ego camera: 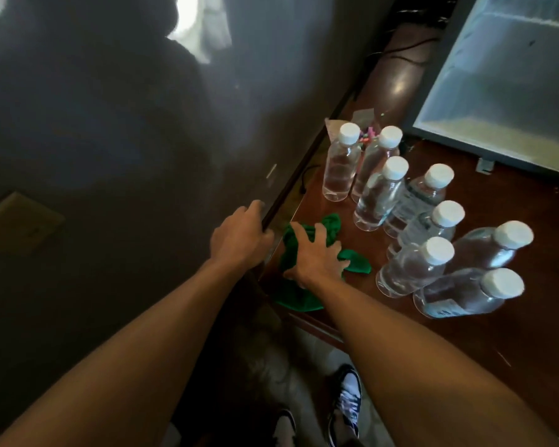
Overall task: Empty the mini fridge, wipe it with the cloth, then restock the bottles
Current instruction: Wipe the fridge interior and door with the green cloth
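Observation:
A crumpled green cloth (357,261) lies at the near left corner of the dark wooden table (513,356). My right hand (317,258) lies on top of the cloth with its fingers spread and curling into the fabric. My left hand (241,237) grips the table's left edge, fingers curled over it. Several clear water bottles (381,195) with white caps stand upright on the table right of the cloth. The mini fridge (510,79) stands open at the top right, its white inside showing no bottles.
A dark wall runs along the left, with a wall plate (23,222) low on it. Black cables (400,56) lie behind the fridge. Small colourful items (367,137) sit behind the far bottles. My shoes (344,404) are on the floor below the table edge.

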A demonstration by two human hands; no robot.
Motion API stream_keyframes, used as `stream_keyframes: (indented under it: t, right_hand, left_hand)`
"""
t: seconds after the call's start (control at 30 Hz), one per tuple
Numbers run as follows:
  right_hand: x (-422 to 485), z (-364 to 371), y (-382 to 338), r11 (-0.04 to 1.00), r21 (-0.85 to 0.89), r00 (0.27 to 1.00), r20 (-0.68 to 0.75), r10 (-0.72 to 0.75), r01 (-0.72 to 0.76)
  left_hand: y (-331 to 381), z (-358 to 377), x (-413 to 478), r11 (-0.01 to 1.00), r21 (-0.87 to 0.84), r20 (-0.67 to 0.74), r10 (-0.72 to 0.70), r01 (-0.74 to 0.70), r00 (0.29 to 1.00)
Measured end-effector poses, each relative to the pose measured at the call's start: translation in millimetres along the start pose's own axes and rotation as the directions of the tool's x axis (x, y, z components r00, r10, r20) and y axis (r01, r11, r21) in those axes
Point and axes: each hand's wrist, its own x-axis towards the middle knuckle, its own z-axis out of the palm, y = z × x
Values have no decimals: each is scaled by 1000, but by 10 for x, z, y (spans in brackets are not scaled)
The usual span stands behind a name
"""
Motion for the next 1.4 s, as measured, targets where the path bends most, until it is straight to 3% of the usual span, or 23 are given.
stream_keyframes:
  t: [0.07,0.2,0.33,0.47,0.57,0.77,1.0,1.17,1.4]
  right_hand:
    - [-40,12,34,999,-29,997,-61,-38,37]
    - [-222,-117,33,997,44,995,81,-63,60]
    - [-530,-634,-157,985,155,993,77,-89,77]
    - [-957,-1425,-380,939,287,978,-136,-158,191]
    - [-1333,-2064,-377,922,283,924,-349,-159,265]
    - [-1961,-3045,157,946,248,787,-617,-11,207]
    - [-1834,-3435,1233,926,370,700,-681,214,77]
    - [-1306,-3632,1940,921,381,712,-623,324,-85]
    - [-375,-3440,2541,908,373,767,-521,375,-191]
  left_hand:
    - [58,-33,-9,1000,-15,-1,-7,7,1000]
    - [236,-339,-61,1000,0,-73,16,-16,997]
    - [464,-959,-154,994,-66,-217,72,-88,973]
    - [917,-1588,-377,971,-61,-248,210,-232,946]
    - [1332,-1895,-592,932,-92,-320,306,-350,897]
    - [2093,-2098,-872,849,-22,-374,483,-528,792]
    - [2897,-1793,-466,760,19,-225,637,-650,737]
    - [3450,-1367,63,769,62,-39,639,-636,769]
    - [3728,-619,834,800,143,267,536,-583,801]
